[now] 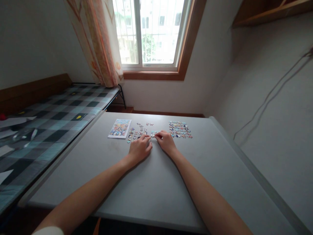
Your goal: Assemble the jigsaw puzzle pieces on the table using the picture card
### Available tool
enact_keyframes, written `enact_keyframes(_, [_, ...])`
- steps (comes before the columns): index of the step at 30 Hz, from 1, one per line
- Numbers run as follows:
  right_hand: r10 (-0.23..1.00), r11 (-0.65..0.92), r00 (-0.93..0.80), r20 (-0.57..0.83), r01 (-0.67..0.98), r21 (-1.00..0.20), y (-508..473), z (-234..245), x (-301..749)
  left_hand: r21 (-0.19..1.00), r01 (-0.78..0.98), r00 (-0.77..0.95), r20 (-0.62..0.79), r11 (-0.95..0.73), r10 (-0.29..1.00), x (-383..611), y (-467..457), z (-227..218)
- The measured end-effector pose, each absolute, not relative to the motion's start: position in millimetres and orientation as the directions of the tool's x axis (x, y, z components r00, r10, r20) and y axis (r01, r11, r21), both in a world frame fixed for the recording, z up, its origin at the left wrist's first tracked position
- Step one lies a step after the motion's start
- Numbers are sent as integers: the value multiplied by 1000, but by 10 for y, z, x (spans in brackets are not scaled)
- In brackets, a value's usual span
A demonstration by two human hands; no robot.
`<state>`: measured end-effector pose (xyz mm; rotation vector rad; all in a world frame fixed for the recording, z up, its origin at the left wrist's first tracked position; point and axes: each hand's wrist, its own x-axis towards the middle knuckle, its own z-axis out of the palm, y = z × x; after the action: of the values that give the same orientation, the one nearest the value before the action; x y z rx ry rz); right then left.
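A small joined patch of jigsaw puzzle pieces [154, 133] lies on the table between my two hands. At its right side, my right hand [167, 143] has thumb and fingertips pinched together on a puzzle piece, which is mostly hidden. My left hand [140, 149] rests at the patch's left edge, index fingertip close to it and thumb held apart. Loose puzzle pieces [141, 127] are scattered just beyond my left hand. Another spread of puzzle pieces [179, 127] lies to the right of my right hand. A printed picture sheet [120, 128] lies flat at the left.
The grey table [156, 182] stretches under both forearms, with a raised edge strip [244, 160] along its right side. A bed with a checked cover [61, 114] stands to the left, papers on it. Ahead are a window [156, 32] and a curtain [102, 42].
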<state>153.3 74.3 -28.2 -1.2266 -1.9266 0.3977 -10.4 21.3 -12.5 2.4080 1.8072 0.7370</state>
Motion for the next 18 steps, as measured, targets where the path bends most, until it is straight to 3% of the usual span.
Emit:
enact_keyframes(5, [854, 499, -268, 447, 665, -556, 681, -265, 1519, 349, 871, 211, 371, -346, 904, -106, 213, -133])
enact_keyframes(18, [860, 489, -280, 426, 689, -535, 680, -258, 1526, 299, 885, 248, 349, -358, 904, -102, 199, -138])
